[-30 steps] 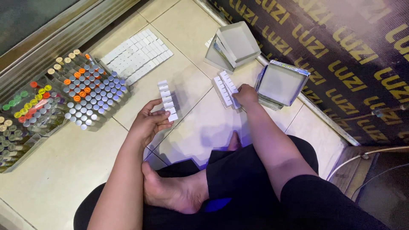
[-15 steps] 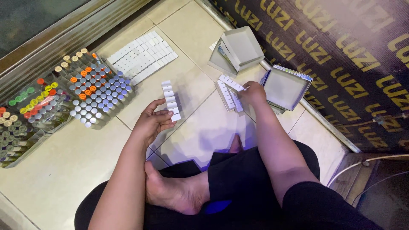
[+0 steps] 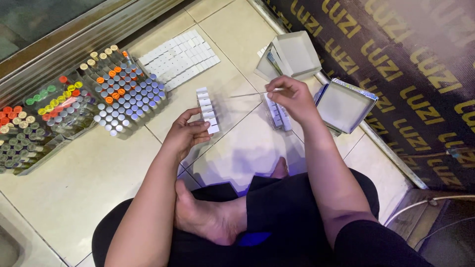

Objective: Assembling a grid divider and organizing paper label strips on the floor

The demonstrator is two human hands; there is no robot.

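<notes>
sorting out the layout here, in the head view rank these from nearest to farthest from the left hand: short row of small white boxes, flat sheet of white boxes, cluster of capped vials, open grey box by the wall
From the left hand:
1. Short row of small white boxes, at its fingertips.
2. Cluster of capped vials, on the left.
3. Flat sheet of white boxes, farther up.
4. Open grey box by the wall, far right.

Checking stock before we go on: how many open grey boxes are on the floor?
2. One open grey box lies beyond the right hand, by the wall. The other grey box lies right of that hand. More may be out of view.

Two open grey boxes (image 3: 297, 52) beyond the right hand (image 3: 292, 96); two rows of small white boxes (image 3: 208, 110), one by each hand
</notes>
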